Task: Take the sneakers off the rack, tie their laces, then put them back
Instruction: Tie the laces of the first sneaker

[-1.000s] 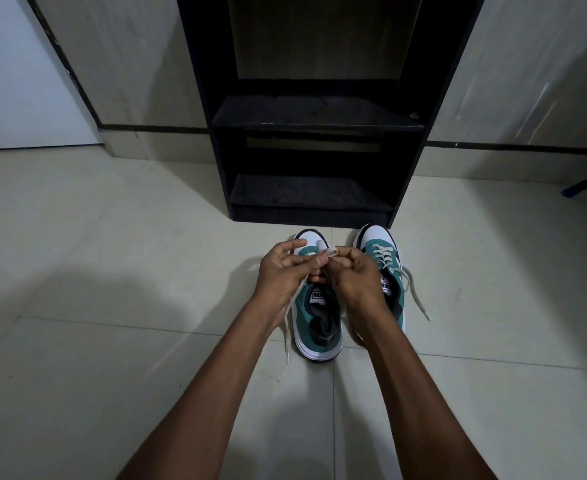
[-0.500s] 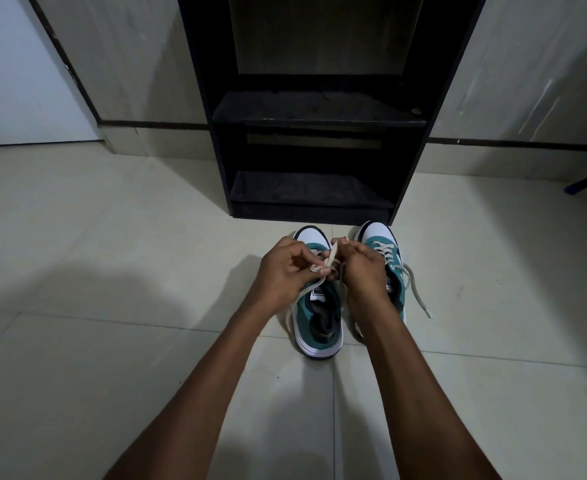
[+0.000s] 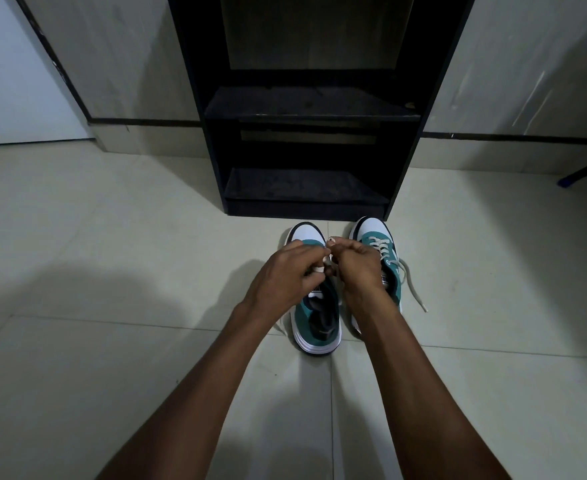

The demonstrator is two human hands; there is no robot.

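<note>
Two teal-and-white sneakers stand side by side on the tiled floor, toes toward the black rack (image 3: 305,109). Over the left sneaker (image 3: 316,320), my left hand (image 3: 285,275) and my right hand (image 3: 357,268) meet, each pinching part of its white lace (image 3: 330,242). My hands hide most of that lace and the shoe's tongue. The right sneaker (image 3: 376,242) sits partly behind my right wrist, its lace (image 3: 411,285) loose and trailing onto the floor to the right.
The rack has two dark shelves with nothing on them, its base just beyond the sneakers' toes. A dark rod with a blue tip (image 3: 576,176) lies at the far right by the wall. Pale floor tiles (image 3: 112,237) spread all around.
Both hands have dropped lower and closer onto the left sneaker, fingers curling tighter round the lace. The sneakers have not shifted.
</note>
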